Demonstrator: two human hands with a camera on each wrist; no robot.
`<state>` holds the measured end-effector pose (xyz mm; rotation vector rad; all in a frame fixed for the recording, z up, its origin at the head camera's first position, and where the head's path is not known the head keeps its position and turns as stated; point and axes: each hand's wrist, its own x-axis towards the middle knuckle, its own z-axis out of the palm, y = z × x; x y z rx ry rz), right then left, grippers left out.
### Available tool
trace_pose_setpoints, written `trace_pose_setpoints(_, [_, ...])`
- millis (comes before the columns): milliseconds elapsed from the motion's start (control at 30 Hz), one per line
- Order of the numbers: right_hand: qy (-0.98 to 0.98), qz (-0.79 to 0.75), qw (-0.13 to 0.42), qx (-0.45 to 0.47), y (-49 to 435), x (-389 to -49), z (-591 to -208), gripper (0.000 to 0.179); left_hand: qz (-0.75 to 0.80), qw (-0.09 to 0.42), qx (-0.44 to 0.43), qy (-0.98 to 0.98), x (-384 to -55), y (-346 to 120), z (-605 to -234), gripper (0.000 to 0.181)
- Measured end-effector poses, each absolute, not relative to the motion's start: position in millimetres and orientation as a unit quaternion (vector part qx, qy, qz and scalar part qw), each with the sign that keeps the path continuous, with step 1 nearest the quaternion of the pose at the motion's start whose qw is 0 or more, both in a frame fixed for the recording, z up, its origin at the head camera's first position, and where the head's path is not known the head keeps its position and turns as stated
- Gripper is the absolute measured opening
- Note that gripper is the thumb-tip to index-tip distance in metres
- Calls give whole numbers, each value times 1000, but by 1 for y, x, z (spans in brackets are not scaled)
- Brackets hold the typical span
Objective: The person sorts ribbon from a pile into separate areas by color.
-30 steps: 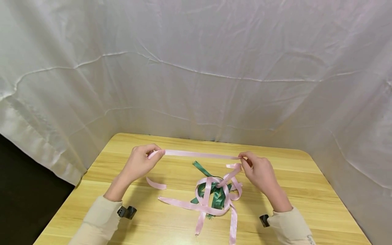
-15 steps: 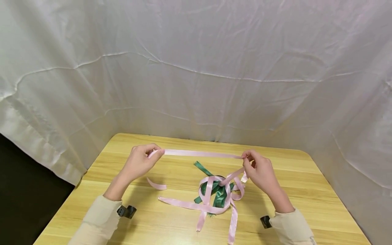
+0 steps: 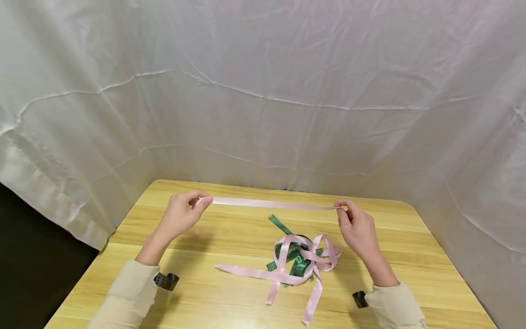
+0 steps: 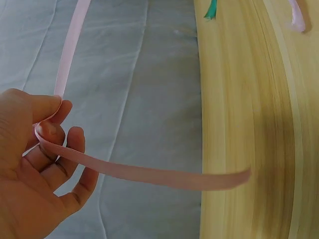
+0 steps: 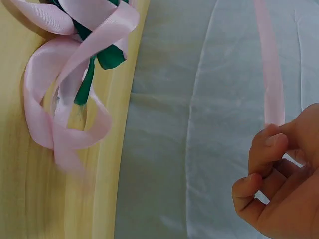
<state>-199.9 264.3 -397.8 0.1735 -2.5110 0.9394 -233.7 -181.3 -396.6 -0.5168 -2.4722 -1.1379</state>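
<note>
My left hand [image 3: 181, 212] pinches a pink satin ribbon [image 3: 271, 204] between thumb and fingers. From there the ribbon runs nearly level and taut to my right hand [image 3: 358, 228], whose thumb and fingers pinch it farther along. In the left wrist view a loose tail [image 4: 149, 176] of it passes over the fingers and hangs out to the right. Below and between the hands, a tangle of pink ribbon [image 3: 282, 258] and green ribbon [image 3: 302, 266] lies on the table. Its pink loops [image 5: 37, 109] show close up in the right wrist view, their lower end blurred.
The wooden table [image 3: 230, 306] reaches back to a pale cloth curtain [image 3: 263, 128], which surrounds it on the far side and both flanks. A pink strand [image 3: 242, 271] stretches left from the tangle, and a green end [image 3: 280, 224] points toward the back.
My hands have drawn slightly apart, lengthening the taut ribbon between them. The pink strand that rose from the tangle to my right hand has dropped free, and the tangle has shifted right.
</note>
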Motion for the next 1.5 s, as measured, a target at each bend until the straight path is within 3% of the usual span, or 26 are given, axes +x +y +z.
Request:
trace_pose_setpoints(500, [-930, 283, 236, 10, 297, -229, -404, 27, -379, 158, -162, -898, -260, -200, -407, 16])
trace_pose_setpoints(967, [-947, 261, 182, -46, 332, -251, -409, 37, -369, 120, -126, -913, -281, -222, -416, 21])
trace_pose_setpoints(1500, [-947, 272, 151, -84, 333, -278, -426, 34, -381, 80, -56, -919, -316, -231, -438, 32])
